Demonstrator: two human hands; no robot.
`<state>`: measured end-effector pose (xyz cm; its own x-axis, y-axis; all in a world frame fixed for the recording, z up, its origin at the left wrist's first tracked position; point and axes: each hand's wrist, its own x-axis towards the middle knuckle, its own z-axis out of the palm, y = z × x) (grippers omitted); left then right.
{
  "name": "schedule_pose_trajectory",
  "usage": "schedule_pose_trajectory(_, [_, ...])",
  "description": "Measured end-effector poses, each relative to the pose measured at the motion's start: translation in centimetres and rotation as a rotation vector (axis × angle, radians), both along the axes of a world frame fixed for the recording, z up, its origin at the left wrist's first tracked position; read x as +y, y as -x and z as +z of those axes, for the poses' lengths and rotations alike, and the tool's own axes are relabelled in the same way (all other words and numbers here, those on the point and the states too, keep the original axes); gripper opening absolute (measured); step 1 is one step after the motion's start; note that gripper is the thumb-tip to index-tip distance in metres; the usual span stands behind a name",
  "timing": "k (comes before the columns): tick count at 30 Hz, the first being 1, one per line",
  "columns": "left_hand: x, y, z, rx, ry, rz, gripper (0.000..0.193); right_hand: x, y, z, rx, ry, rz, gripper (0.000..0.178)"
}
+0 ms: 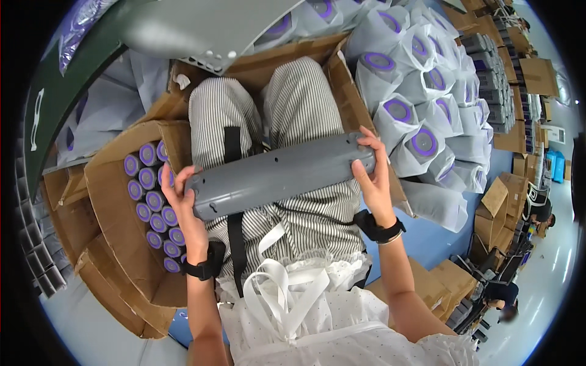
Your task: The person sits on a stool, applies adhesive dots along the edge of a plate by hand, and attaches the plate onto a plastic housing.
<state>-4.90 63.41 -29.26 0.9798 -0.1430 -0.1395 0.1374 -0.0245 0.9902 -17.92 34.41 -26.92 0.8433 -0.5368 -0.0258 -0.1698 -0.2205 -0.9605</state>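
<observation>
A long grey plastic casing (274,174), half-round with small dark holes, lies across my lap over striped trousers. My left hand (185,198) is closed round its left end, thumb on the near side. At the other end, slightly higher, my right hand (373,168) grips it between thumb and fingers. Left of my left hand stands an open cardboard box (116,183) holding several dark cylinders with purple rings (154,200). Past my right hand are stacked cylinders in white foam bags (424,140), their purple-ringed ends showing.
A grey metal panel with holes (201,33) juts in above my knees. Another cardboard carton (348,67) surrounds my legs. More cardboard boxes (500,207) and stacked grey casings (497,91) stand at the right. Two people (503,299) are far off at the right edge.
</observation>
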Motion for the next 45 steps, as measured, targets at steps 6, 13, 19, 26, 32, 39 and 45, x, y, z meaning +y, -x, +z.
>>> schedule_pose_trajectory(6, [-1.3,-1.8,3.3,-0.096,0.158,0.097,0.068,-0.9,-2.8,3.3,-0.053,-0.028,0.013,0.037])
schedule_pose_trajectory(13, [-4.7,-11.0,14.8,-0.603,0.302,0.114,0.076,-2.5,-11.7,14.0,-0.518,-0.075,-0.079,0.043])
schedule_pose_trajectory(19, [-6.1,-21.4,16.0,-0.845,0.267,0.146,0.069,-6.0,-23.6,15.9,-0.66,-0.047,0.073,0.042])
schedule_pose_trajectory(26, [-6.0,-26.0,14.0,-0.809,0.215,0.19,0.063,-6.8,-30.5,13.5,-0.611,0.095,0.051,0.028])
schedule_pose_trajectory(32, [-5.7,-26.5,13.2,-0.794,0.254,0.101,0.068,-7.0,-31.0,12.5,-0.621,0.099,0.002,0.026])
schedule_pose_trajectory(39, [-5.5,-25.9,13.2,-0.736,0.186,0.114,0.072,-6.6,-30.5,12.6,-0.606,0.013,0.02,0.029])
schedule_pose_trajectory(45, [-5.6,-25.0,14.1,-0.703,0.167,0.11,0.072,-6.8,-30.4,12.6,-0.619,0.017,0.018,0.027])
